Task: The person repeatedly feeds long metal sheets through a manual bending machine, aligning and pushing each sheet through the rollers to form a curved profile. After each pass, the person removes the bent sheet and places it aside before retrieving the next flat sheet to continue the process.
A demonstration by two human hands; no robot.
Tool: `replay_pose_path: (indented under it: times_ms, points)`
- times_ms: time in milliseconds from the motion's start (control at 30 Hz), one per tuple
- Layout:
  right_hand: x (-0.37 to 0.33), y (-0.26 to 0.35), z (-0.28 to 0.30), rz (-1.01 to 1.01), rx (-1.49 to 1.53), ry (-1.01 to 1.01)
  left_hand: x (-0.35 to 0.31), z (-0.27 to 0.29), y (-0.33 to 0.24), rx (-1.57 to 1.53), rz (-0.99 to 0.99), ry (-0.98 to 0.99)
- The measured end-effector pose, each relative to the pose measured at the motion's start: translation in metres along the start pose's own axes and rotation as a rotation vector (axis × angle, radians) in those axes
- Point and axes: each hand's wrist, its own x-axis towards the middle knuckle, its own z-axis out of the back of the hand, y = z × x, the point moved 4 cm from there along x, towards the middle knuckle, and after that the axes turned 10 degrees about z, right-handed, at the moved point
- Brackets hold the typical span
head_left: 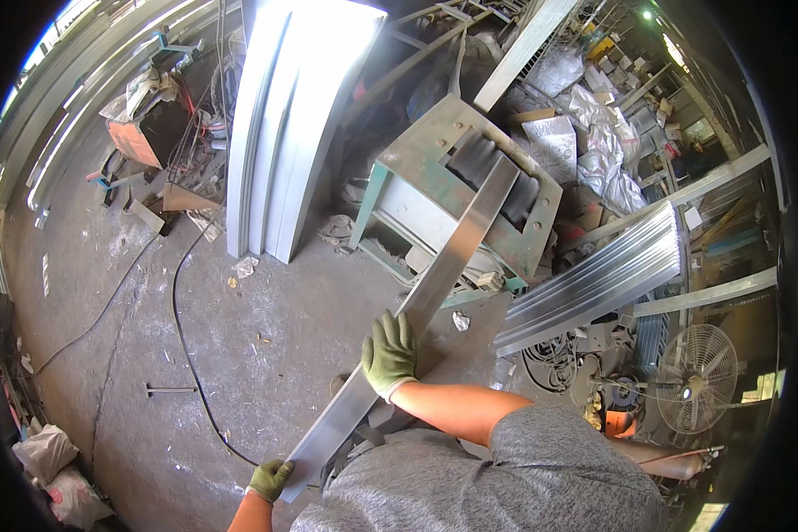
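Note:
A long flat metal strip (459, 250) slants from the lower left up to a machine. Its far end lies between the dark rollers (511, 200) set in the top of a worn green-and-grey roller machine (417, 146). My left hand (270, 479), in a green glove, is closed round the edge of the strip's near end. Partway along, my right hand (388, 356) rests on the strip in a matching glove, its fingers stretched out and lying flat across it. My body is close beside the strip's near half.
Tall bent sheet-metal panels (275, 133) stand left of the machine. Ribbed metal sheets (598, 275) and a standing fan (696, 379) are at the right. A black cable (177, 301) and a T-shaped metal bar (170, 390) lie on the floor. White sacks (46, 452) sit at the lower left.

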Motion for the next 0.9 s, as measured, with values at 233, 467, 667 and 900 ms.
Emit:
replay_pose_path:
  times_ms: [233, 467, 667, 900]
  points:
    - [-0.029, 0.033, -0.003, 0.005, 0.024, 0.199, -0.027, 0.018, 0.051, 0.096, 0.072, 0.001]
    - [0.036, -0.036, 0.016, 0.077, -0.051, -0.053, 0.036, 0.0, -0.028, 0.104, -0.05, -0.019]
    - [0.124, -0.137, 0.048, 0.088, -0.033, -0.155, 0.082, -0.034, -0.181, 0.131, 0.003, -0.038]
    - [0.231, -0.263, 0.077, 0.03, -0.161, -0.259, 0.152, -0.072, -0.367, 0.208, 0.008, -0.009]
